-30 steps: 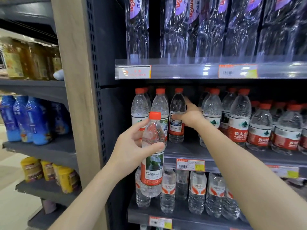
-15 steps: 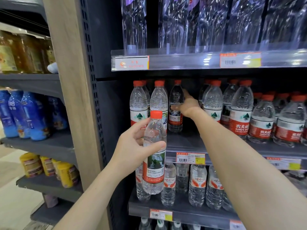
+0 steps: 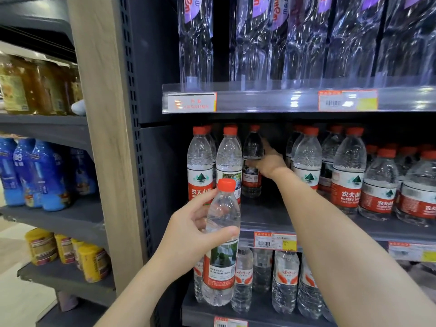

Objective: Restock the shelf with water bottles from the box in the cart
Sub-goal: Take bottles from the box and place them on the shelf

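The right hand clasps a bottle deep on the shelf, at 1 o'clock from the spare bottle gripped by the left hand; seat it flat and upright before releasing.

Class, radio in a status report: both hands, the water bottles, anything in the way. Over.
Left hand grips held bottle, upright, short of the shelf. Right hand grips rear bottle, deep in the shelf gap. Gap ahead unblocked.
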{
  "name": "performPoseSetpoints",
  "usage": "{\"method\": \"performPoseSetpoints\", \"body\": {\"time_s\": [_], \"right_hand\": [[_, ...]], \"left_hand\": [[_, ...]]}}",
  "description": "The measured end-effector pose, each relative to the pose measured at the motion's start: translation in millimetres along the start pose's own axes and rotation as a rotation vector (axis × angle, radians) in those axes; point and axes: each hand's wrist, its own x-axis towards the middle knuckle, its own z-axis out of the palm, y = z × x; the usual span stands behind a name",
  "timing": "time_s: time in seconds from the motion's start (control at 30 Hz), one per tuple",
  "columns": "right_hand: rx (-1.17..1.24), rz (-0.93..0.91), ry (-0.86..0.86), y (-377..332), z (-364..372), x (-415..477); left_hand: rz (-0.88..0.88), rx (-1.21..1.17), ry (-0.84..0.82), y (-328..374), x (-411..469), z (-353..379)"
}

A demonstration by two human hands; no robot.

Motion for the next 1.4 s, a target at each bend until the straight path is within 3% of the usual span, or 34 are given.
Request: {"method": "performPoseSetpoints", "body": {"time_s": [0.33, 0.57, 0.7, 0.83, 0.93, 1.07, 1.13, 1.27, 1.4], "right_hand": [[0.006, 0.035, -0.016, -0.3, -0.6, 4.3], [0.072, 0.19, 0.028, -14.3, -1.2, -44.3], [0.054, 0.048, 0.061, -24.7, -8.1, -93.0], [0.214, 0.01, -0.031, -31.8, -28.5, -133.5], [0.394, -0.042, -0.254, -34.0, -45.1, -160.8], [0.333, -0.225, -0.511, -30.8, -62.4, -191.1], [0.348, -0.263, -0.562, -29.7, -62.7, -200.3], [0.398, -0.283, -0.357, -33.1, -46.3, -203.6], [0.377, -0.294, -0.258, -25.4, -43.7, -194.1]], "left_hand": [[-0.008, -0.015, -0.02, -3.6, -2.5, 0.0], [0.001, -0.015, -0.029, 4.3, -3.2, 0.8], [0.022, -0.005, -0.015, 9.9, 5.7, 6.7], [0.032, -0.022, 0.026, 15.4, 16.2, 15.8], [0.05, -0.024, 0.038, 26.0, 21.2, 22.1], [0.067, 0.001, 0.051, 40.2, 34.7, 25.9], [0.086, 0.01, 0.07, 46.8, 40.9, 28.3], [0.124, 0.113, 0.075, 57.6, 46.9, 36.8], [0.138, 0.467, -0.006, 61.5, 47.5, 25.1]]}}
